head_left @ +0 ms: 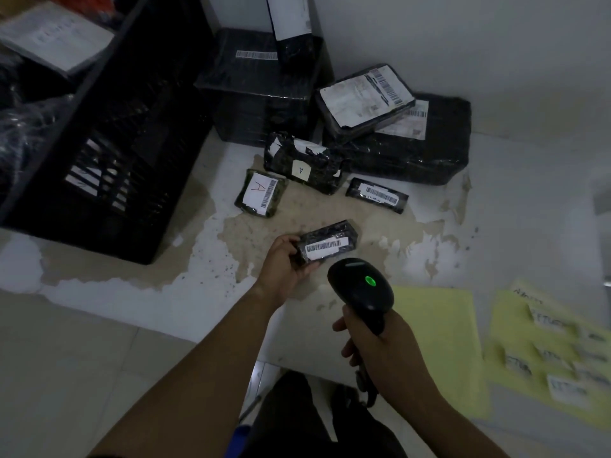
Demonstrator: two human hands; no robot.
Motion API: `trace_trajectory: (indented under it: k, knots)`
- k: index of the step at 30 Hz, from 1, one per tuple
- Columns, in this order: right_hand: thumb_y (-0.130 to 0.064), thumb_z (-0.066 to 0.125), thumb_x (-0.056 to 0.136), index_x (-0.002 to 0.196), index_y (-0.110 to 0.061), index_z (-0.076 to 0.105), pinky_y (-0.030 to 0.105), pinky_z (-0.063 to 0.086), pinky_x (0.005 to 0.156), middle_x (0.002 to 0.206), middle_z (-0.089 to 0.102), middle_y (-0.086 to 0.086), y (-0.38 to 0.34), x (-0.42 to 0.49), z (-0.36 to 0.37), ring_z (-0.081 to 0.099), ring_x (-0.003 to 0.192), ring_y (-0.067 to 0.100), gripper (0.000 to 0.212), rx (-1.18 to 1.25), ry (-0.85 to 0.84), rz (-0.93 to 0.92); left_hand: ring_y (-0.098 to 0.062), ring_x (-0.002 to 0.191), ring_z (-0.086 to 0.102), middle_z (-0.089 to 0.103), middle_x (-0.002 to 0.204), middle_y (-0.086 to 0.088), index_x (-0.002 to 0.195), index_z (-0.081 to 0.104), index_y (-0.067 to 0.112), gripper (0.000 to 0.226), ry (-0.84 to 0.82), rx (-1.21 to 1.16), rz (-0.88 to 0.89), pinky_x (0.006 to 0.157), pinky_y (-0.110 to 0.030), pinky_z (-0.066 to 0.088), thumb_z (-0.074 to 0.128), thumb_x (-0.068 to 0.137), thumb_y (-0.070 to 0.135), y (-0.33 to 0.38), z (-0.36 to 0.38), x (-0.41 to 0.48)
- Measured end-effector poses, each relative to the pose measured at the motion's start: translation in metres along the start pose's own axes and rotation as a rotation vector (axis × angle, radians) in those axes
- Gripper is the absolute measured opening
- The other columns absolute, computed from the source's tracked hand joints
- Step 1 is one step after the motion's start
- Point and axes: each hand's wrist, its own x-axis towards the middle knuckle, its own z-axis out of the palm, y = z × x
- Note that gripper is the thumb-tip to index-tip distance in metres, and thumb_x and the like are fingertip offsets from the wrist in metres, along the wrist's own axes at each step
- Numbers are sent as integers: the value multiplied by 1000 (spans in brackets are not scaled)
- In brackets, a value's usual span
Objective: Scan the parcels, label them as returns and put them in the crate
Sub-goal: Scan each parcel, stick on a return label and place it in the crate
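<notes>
Parcels (413, 150) in glossy, crinkled black film with white barcode labels lie just right of the crate (109, 143), a black plastic bin with slatted walls. I count eight outside it, from blocky boxes near its far corner to flat packets. Two of the packets carry a handwritten A. More wrapped shapes show inside the crate, too dark to count.

They rest on a white surface (205, 285) whose coating has peeled to rough beige patches.

The left hand (284, 262) reaches forward, right of the crate's near corner. Its fingers and thumb curl round the end of a slim parcel (334, 241), barcode strip facing up. The right hand (380, 348), further right, grips the handle of a rounded black scanner (360, 289). A green light glows on the scanner's head, which is tilted toward that strip and sits just beside it.

Two pale yellow sheets (439, 342) lie well right of the crate. The farther one holds blurred white stickers.
</notes>
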Motion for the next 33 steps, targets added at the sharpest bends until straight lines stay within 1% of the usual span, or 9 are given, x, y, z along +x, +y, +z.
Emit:
trace_trajectory:
  k: [8,13,16,18,20,23,27,29,33]
  knots:
    - [-29,59,97,88,-9,70,15,46,48,62,70,-8,4,-10,-2,64,50,8,24,-4,-1,-41,-39,112,62,60,122,-23,105,51,7,26,12,17,-13,87,-50,59,28,98,-3,0,0,-1]
    - [-28,64,94,95,-13,64,16,47,51,66,67,0,9,-2,-2,64,55,8,14,-3,54,-91,-37,109,67,66,120,-22,119,52,5,23,2,55,-18,80,-41,60,40,100,10,1,-2,-2]
    - [-13,61,93,108,-15,49,18,44,47,77,54,16,16,20,-8,54,52,5,20,43,86,-82,-36,96,72,71,114,-17,117,50,12,22,-24,318,16,70,-35,54,57,97,14,0,0,-4]
    - [-5,58,93,110,-9,42,14,39,42,75,44,12,22,42,-17,47,47,1,24,41,153,-83,-30,86,73,71,111,-11,114,51,19,18,-54,504,46,60,-30,51,57,100,10,-2,0,-6]
    - [-7,60,94,114,-10,39,15,42,42,78,45,8,26,68,-26,51,54,6,29,53,263,-76,-18,81,73,70,112,-6,123,50,23,24,-88,605,78,55,-22,53,55,103,12,-3,2,-9]
    - [-16,66,92,113,-16,37,31,49,58,89,54,7,38,107,-37,60,75,25,35,61,409,-61,-5,87,67,66,119,-2,132,48,22,28,-130,772,156,59,-10,51,52,105,18,-5,2,-14]
    - [-35,67,91,129,-13,43,52,52,89,115,65,12,48,147,-48,64,102,34,50,19,551,-12,-10,115,61,61,127,6,143,44,26,38,-164,1018,273,87,-18,52,50,105,30,-5,6,-16]
    - [-34,69,90,131,-8,44,53,52,92,118,64,15,47,159,-50,63,105,35,55,33,562,-11,-12,116,59,59,124,8,144,43,26,40,-163,1120,322,92,-23,48,49,105,33,-7,8,-15]
    - [-31,77,83,125,-1,50,52,51,92,120,53,18,52,172,-50,57,106,37,59,5,616,-28,-8,115,58,61,125,10,141,50,25,41,-207,1258,366,94,-21,48,49,104,43,-13,12,-11]
